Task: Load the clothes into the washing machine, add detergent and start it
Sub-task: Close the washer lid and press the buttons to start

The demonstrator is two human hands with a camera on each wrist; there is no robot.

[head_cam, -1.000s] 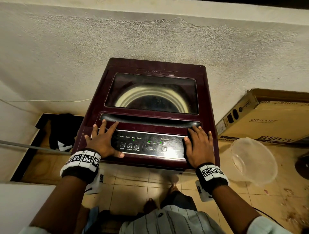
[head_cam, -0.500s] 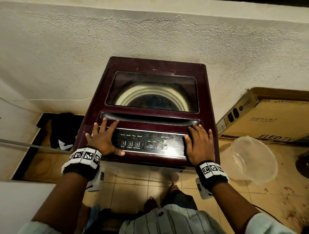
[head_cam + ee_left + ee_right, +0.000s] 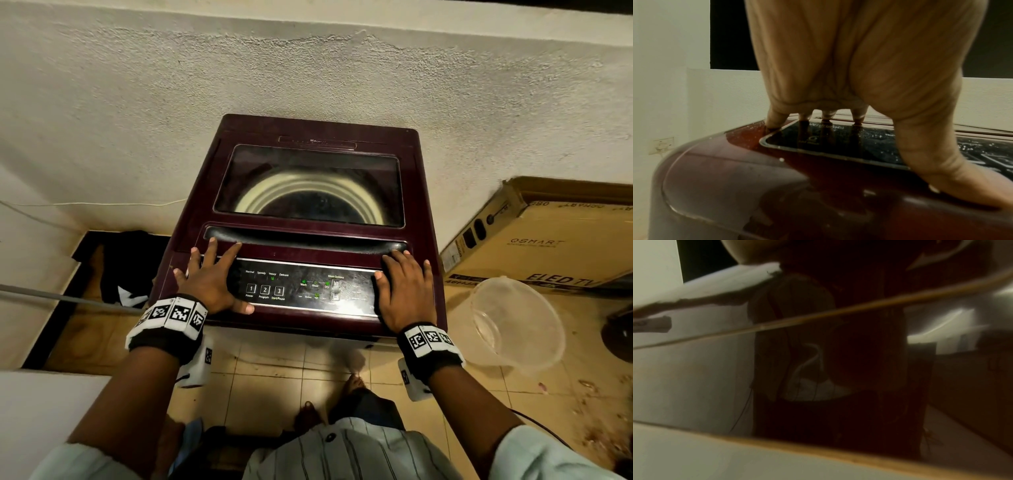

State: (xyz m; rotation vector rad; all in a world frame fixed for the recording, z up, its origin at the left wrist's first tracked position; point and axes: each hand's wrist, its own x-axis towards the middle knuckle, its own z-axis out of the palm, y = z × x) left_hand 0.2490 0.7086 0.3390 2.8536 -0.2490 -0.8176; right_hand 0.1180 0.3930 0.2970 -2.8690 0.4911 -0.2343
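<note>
- Seen from above, a maroon top-loading washing machine (image 3: 308,219) stands against a wall, lid (image 3: 310,185) closed, drum visible through its glass.
- Left hand (image 3: 209,281) rests flat, fingers spread, at the 9 o'clock end of the control panel (image 3: 305,286), gripping nothing.
- Right hand (image 3: 406,291) lies flat, fingers straight, at the 3 o'clock end, also empty.
- Small green lights glow on the panel.
- Clothes inside cannot be made out.
- Likely step: starting. Next, 1 fingertip presses button 3 (image 3: 279,291), marked Start/Pause, if the cycle is not already running.
- An empty clear tub (image 3: 513,325) sits on the floor at 4 o'clock.
</note>
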